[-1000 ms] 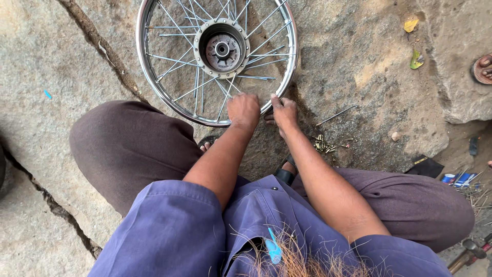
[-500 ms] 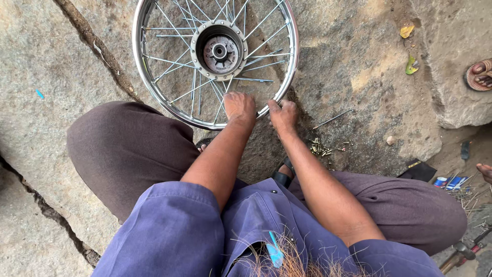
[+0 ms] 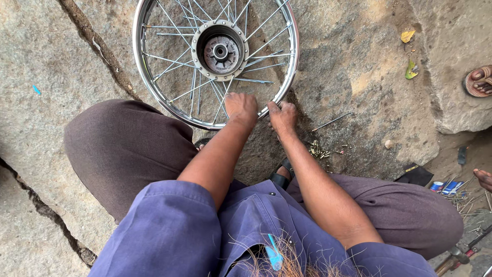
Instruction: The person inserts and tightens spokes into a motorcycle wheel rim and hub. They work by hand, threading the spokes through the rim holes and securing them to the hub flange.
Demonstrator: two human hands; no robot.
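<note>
1. Spoked wheel lies flat on the rock slab at upper centre of the frame; chrome rim, grey hub in the middle, thin spokes fanning out.
2. Left hand rests on the near part of the wheel, just inside the rim, fingers curled down among the spokes. Cannot tell whether it pinches one of them or only presses there.
3. Right hand sits at the lower right edge of the rim, fingertips touching the metal, fingers bent. No firm grip can be made out.
4. The two hands are just beside each other, not touching.
5. Loose spoke lies on the rock right of the right hand, well clear of the wheel.
6. Small pile of brass-coloured nipples sits below that spoke, near the right forearm.
7. Person squats: brown trousers at mid-frame, blue shirt along the bottom.
8. Yellow leaf and green leaf lie at upper right.
9. Another person's sandalled foot shows at the right edge.
</note>
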